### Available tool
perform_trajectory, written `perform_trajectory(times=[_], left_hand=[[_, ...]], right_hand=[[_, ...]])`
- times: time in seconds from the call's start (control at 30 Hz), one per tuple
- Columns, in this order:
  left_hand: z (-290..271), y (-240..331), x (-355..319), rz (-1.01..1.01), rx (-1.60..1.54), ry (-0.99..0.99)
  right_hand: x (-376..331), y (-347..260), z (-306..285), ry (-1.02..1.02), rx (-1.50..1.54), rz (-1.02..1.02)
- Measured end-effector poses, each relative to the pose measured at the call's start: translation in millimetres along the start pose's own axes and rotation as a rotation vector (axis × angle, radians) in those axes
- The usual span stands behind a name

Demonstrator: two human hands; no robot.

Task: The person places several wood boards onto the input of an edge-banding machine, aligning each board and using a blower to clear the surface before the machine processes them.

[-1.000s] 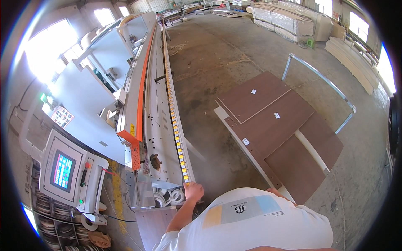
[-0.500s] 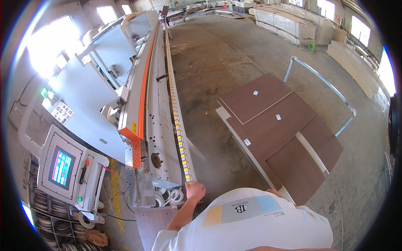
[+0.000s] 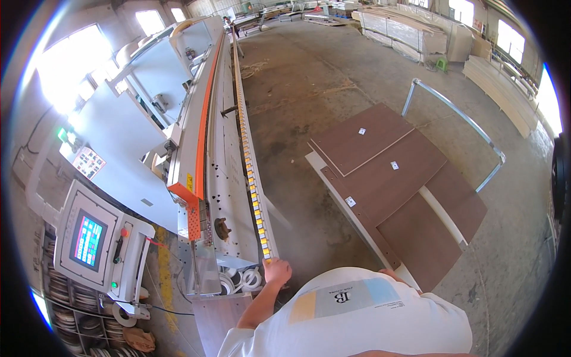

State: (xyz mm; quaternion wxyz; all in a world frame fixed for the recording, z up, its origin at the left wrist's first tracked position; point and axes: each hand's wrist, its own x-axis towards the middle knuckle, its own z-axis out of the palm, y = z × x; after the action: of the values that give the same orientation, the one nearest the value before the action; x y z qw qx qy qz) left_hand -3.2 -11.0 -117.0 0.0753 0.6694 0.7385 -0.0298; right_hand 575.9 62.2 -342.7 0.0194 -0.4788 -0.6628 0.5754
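My left hand [image 3: 276, 271] rests on the near end of the long edge-banding machine's feed track [image 3: 254, 196], a row of yellow and white pads running away from me. Only a sliver of my right hand [image 3: 389, 275] shows above my white shirt. It lies at the near corner of a stack of dark brown panels [image 3: 386, 178] on a low cart. Whether it grips a panel is hidden by the shirt.
A control console with a coloured screen [image 3: 89, 241] stands at the left, with rolls of edge tape [image 3: 77, 327] beneath it. A metal rail [image 3: 458, 116] borders the panel cart. Pale board stacks [image 3: 505, 89] line the far right of the concrete floor.
Both hands stay where they were; only my view has shifted slightly.
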Motion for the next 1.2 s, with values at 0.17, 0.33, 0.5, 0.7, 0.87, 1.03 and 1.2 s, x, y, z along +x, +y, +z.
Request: perform_trajectory(times=[0.17,0.33,0.5,0.7,0.87,1.03,1.2], left_hand=[[-1,1,0,0.001,-0.006,0.014],[-3,3,-2,-0.003,0.008,0.041],[2,2,-1,0.009,0.057,0.087],[0,1,-1,0.014,0.054,0.077],[-3,2,-1,0.003,0.011,0.006],[-3,1,0,0.005,-0.004,0.02],[-7,3,0,-0.01,-0.027,-0.02]], right_hand=[[-5,-12,-3,0.027,0.1,0.104],[-3,2,-2,-0.008,0.066,0.019],[5,7,-1,-0.003,0.11,0.03],[-12,-24,-11,0.001,-0.145,-0.035],[-18,-47,-13,0.016,-0.136,0.085],[-25,-60,-11,0.064,-0.098,0.15],[-40,-73,-15,0.123,-0.322,-0.247]])
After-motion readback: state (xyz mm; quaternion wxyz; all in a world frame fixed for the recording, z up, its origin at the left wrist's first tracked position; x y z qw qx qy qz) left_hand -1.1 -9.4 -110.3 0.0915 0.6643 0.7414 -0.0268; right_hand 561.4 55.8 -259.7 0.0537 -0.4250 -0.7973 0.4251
